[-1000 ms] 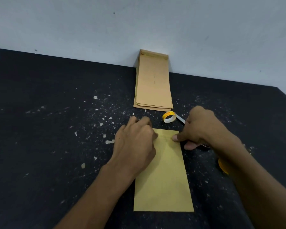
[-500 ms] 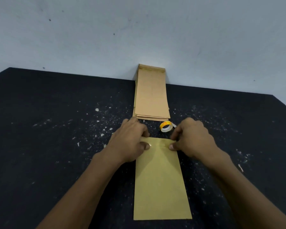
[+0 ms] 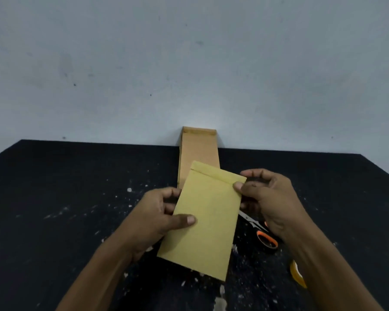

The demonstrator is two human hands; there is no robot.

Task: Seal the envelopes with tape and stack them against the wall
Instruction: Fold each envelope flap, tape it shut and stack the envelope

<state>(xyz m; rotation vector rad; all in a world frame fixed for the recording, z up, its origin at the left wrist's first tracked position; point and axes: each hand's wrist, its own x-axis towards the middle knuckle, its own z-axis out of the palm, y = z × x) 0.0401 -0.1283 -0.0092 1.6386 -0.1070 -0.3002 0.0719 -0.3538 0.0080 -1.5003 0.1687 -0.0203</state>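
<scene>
Envelope (image 3: 206, 218), yellow-brown paper, held above the dark worktop (image 3: 76, 187) and tilted slightly to the right, its folded flap at the far end. Left hand (image 3: 157, 216): grip closed on the left long edge, thumb on the upper face, fingers curled behind. Right hand (image 3: 272, 198): grip pinching the right edge just below the flap, thumb on top, fingers underneath. Whether tape lies across the flap cannot be told. Stack of envelopes (image 3: 199, 153): lies beyond the held one, its far end leaning against the wall (image 3: 189, 63). Scissors (image 3: 259, 232) with orange handles lie on the worktop beneath the right wrist; a yellow tape roll (image 3: 298, 273) shows partly beside the right forearm. White flecks are scattered over the worktop. Handling, as judged: light, thin and flexible paper that sags if held by one corner and creases under a hard pinch; best held at both long edges and laid flat onto the stack.
</scene>
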